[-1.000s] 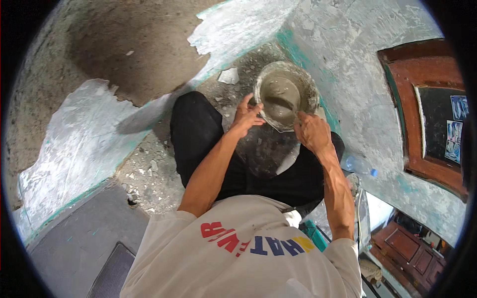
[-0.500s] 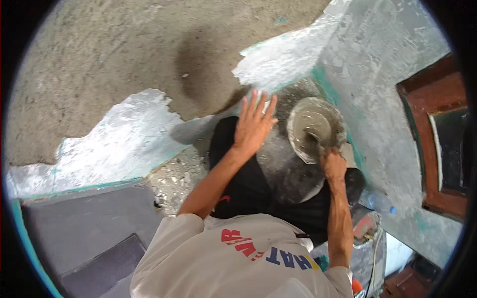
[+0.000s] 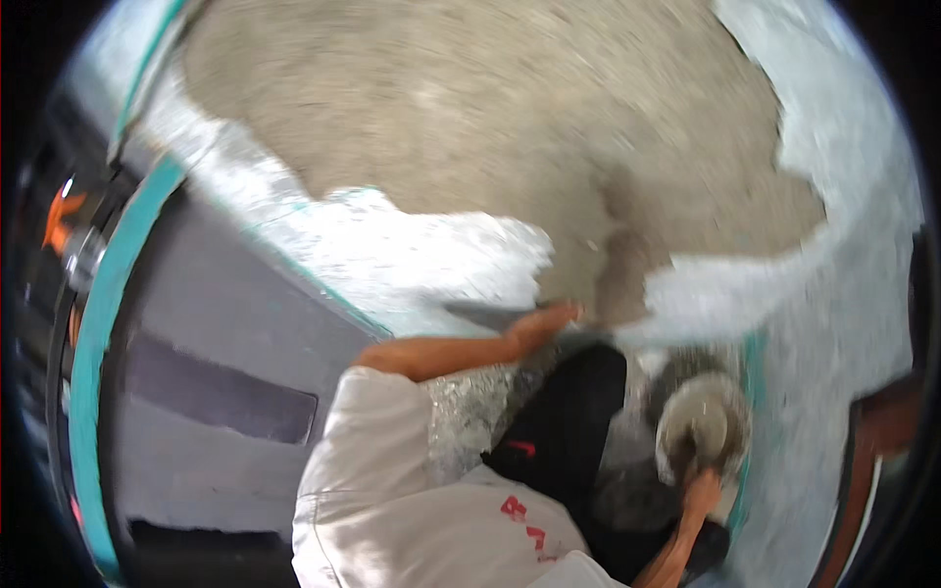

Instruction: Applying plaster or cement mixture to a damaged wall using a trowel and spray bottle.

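Observation:
My right hand [image 3: 701,495] is closed round the handle of a dark tool [image 3: 698,449] dipped into a round bucket [image 3: 666,453]. Wet grey mortar [image 3: 708,416] fills part of the bucket and hides the tool's working end. My left hand [image 3: 542,328] reaches forward to the lower part of the wall, beside a patch of bare plaster [image 3: 470,118]. It appears edge-on and slightly blurred, with its fingers stretched out and nothing visible in them. Whether it touches the wall, I cannot tell.
Flaking white paint [image 3: 421,255] borders the bare plaster. To the left is a grey panel [image 3: 225,323] with a teal edge [image 3: 113,304]; past it stands a spray bottle with an orange head [image 3: 64,218]. Rubble [image 3: 466,407] lies by my knee. A brown wooden frame [image 3: 867,456] is at right.
The view has swung left, so the bucket sits lower and farther right. My left hand has turned from spread over my knee to reaching at the wall. My right hand still grips the tool.

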Tool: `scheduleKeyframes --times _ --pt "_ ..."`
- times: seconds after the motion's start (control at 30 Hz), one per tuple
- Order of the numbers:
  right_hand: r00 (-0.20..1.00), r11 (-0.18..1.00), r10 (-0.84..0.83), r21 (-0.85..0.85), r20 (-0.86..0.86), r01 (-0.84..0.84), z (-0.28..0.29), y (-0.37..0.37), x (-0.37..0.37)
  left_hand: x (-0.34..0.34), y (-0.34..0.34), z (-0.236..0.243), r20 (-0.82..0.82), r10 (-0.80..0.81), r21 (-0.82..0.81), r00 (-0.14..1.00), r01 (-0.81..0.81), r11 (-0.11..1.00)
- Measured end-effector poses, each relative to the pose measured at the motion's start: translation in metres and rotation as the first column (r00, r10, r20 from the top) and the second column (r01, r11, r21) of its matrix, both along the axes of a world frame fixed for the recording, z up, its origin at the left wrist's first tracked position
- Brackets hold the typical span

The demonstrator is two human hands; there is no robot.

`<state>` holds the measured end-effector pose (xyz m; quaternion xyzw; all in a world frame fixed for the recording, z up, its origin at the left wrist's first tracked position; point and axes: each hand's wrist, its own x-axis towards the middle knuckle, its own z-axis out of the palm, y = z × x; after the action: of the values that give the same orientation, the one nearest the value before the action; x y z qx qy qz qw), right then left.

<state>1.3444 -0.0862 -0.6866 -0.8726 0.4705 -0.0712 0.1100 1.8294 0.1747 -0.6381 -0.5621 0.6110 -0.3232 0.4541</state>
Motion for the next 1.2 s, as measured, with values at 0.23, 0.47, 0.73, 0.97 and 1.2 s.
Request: scheduleKeyframes --times 0.23,0.47,0.73,0.97,1.2 --pt "0.977 0.998 -0.066 0.005 -0.203 0.068 -0.029 -0.015 -0.028 -0.08 0.074 0.101 -0.852 -0.02 -0.244 0.523 -0.363 0.899" --pt "0.951 0.995 0.049 0.1 -0.307 -0.019 0.026 -0.014 -0.014 -0.074 0.222 0.457 0.111 0.084 -0.972 0.99 0.09 0.218" --pt "0.988 0.991 -0.077 -0.117 -0.136 0.061 -0.017 -0.025 -0.031 0.003 0.482 0.671 -0.303 0.785 -0.84 0.54 0.238 -0.487" --pt "0.981 0.994 -0.085 0.053 -0.172 0.096 0.001 -0.015 -0.01 0.028 0.619 0.735 -0.253 0.76 -0.822 0.599 0.282 -0.496" --pt "0.996 0.985 -0.079 0.15 -0.05 0.085 -0.007 -0.014 -0.015 0.027 0.636 0.771 -0.079 0.399 -0.995 0.913 -0.046 -0.092"
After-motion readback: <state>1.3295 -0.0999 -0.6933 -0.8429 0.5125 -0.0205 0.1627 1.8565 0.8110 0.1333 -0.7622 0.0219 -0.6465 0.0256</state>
